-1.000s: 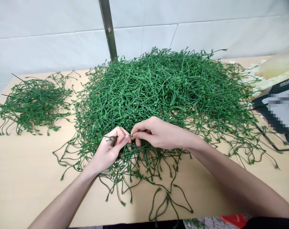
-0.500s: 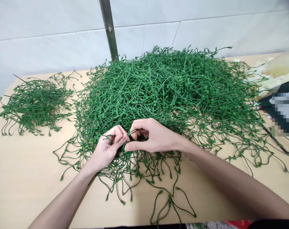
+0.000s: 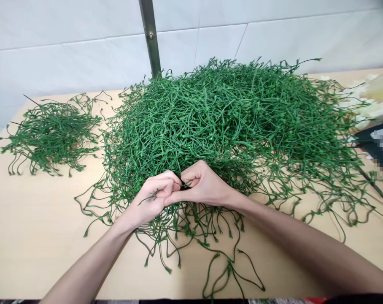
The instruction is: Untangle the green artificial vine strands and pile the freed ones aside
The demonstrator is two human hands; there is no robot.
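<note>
Green plastic stems with tiny buds lay in a large tangled heap [image 3: 229, 114] across the middle of the pale wooden desk [image 3: 36, 236]. A smaller heap of the same stems [image 3: 52, 135] sat well apart at far left. Half a second before, the right hand [image 3: 207, 185] had its fingers loose and forefinger stretched out. Now it had curled into a fist, knuckle to knuckle with the left hand [image 3: 153, 198] at the heap's near edge. Each grip was closed tight, both seemingly clamped on one thin green stem [image 3: 187, 183] that showed in the small gap between the thumbs. Judging by that, loose picking had become a firm two-sided hold. Far right, a dark box [image 3: 379, 147] carried a label that was blurred out, beside pale petals [image 3: 368, 107]. No writing could be read anywhere.
</note>
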